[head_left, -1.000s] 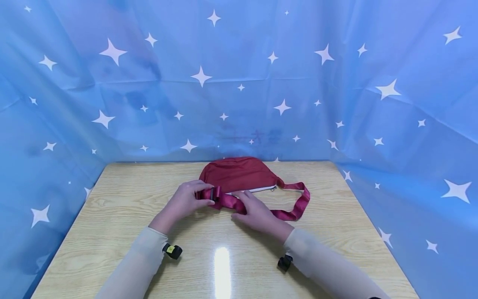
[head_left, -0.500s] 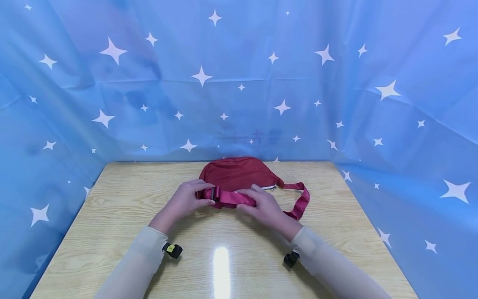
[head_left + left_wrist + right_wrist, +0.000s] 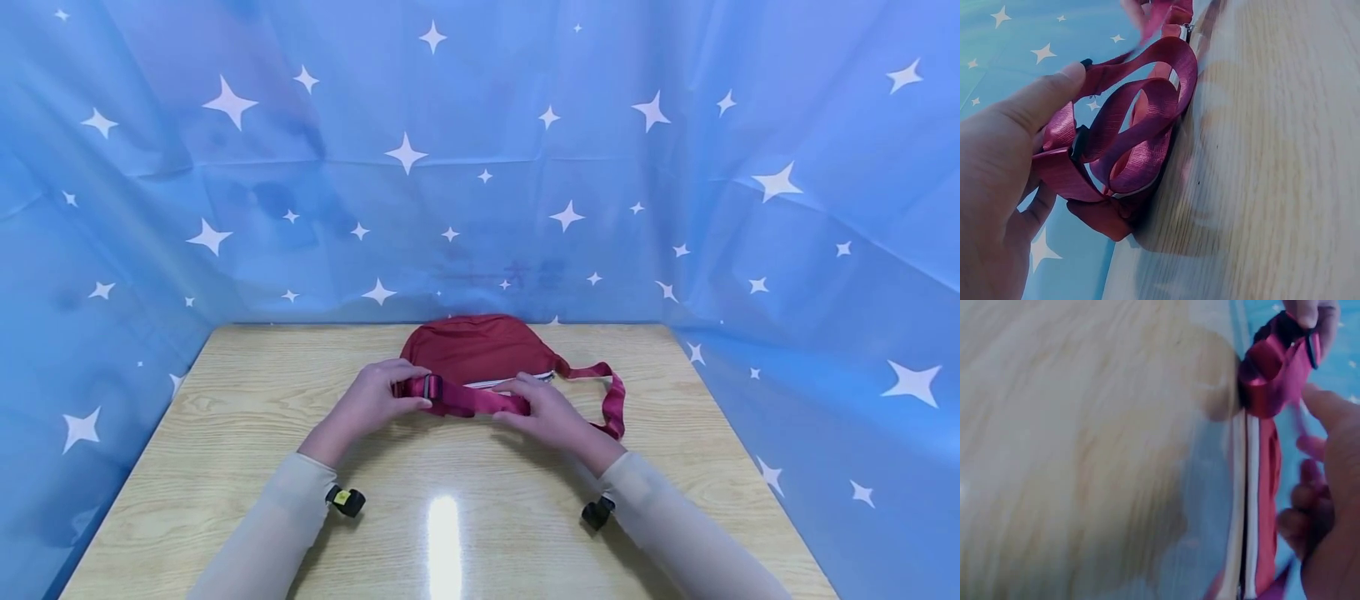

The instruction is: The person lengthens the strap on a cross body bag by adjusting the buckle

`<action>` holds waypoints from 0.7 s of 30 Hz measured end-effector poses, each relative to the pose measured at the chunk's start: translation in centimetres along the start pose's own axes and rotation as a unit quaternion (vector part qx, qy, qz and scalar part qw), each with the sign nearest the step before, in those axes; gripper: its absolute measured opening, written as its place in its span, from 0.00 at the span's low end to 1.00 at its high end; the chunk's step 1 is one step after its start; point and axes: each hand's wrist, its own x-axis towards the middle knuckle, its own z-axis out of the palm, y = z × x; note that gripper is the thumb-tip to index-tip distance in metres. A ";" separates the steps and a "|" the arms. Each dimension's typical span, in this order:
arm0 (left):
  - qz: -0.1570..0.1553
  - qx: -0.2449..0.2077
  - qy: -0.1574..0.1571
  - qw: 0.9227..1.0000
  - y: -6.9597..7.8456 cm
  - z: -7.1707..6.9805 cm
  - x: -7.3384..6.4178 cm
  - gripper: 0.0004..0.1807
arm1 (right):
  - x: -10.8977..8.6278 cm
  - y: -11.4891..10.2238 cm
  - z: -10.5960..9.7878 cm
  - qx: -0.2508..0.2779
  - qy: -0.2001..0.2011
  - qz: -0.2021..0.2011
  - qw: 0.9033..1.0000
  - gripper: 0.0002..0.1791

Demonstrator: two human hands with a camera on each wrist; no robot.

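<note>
A dark red waist bag [image 3: 480, 346] lies at the far edge of the table, a white zip [image 3: 487, 384] along its near side. My left hand [image 3: 366, 406] grips its shiny crimson strap [image 3: 480, 400] at a dark slider buckle [image 3: 432, 388]. In the left wrist view the strap [image 3: 1147, 106] hangs in loose loops beyond the thumb, near the slider buckle [image 3: 1079, 142]. Further right, my right hand [image 3: 553, 418] pinches the strap between thumb and fingers. The right wrist view is blurred; there the curled fingers [image 3: 1294, 519] hold the strap beside the zip.
The strap's remaining loop [image 3: 613, 404] curves over the wooden table [image 3: 247, 450] right of the bag. A blue curtain with white stars [image 3: 480, 250] rises right behind the table's back edge and along both sides.
My right hand has slid rightward with the strap, and the stretch between the hands has become longer and straighter. The right loop has narrowed. My left hand has stayed at the buckle.
</note>
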 end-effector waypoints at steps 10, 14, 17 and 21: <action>0.018 -0.008 -0.005 1.000 0.0 0.9 0.4 0.25 | 3.4 -4.9 1.7 0.097 -0.051 0.040 0.993 0.33; 0.029 -0.017 0.000 0.999 -0.2 1.1 0.5 0.25 | 4.8 -6.3 2.4 0.104 -0.029 0.014 0.994 0.28; 0.025 -0.024 0.001 0.999 -0.1 1.1 0.5 0.24 | 5.4 -6.7 2.7 0.104 -0.012 0.003 0.995 0.25; 0.007 -0.027 -0.012 1.000 0.0 0.9 0.4 0.24 | 5.4 -6.6 2.8 0.101 0.004 0.000 0.995 0.24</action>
